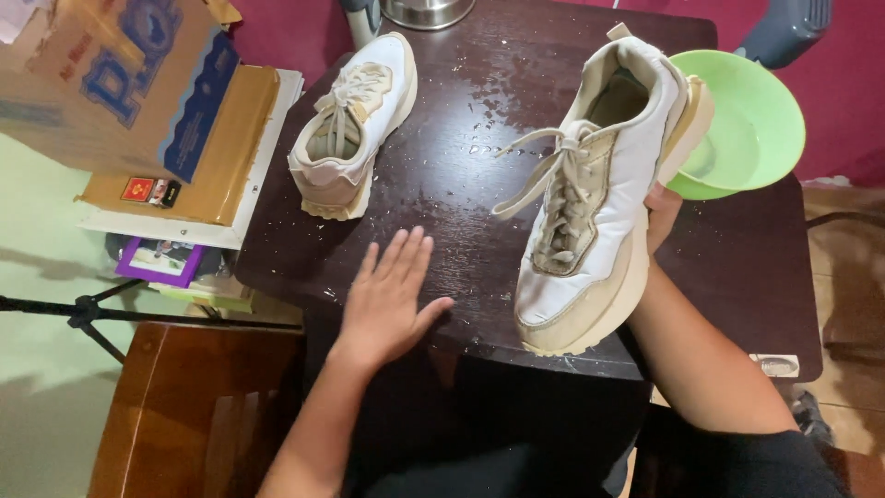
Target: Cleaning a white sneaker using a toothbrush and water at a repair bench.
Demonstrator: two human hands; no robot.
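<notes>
Though wet — white-beige sneaker (590,212), unlaced.

Left hand (395,295) flat, palm down, fingers spread. Right hand (660,214) raised, mostly hidden, grip closed, forearm angled.

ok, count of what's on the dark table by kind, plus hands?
Sneakers: 2, one lying on the table, one held by the right hand
Green bowl: 1
Metal pot: 1
Hands: 2, left hand flat on the table
Total: 6
</notes>
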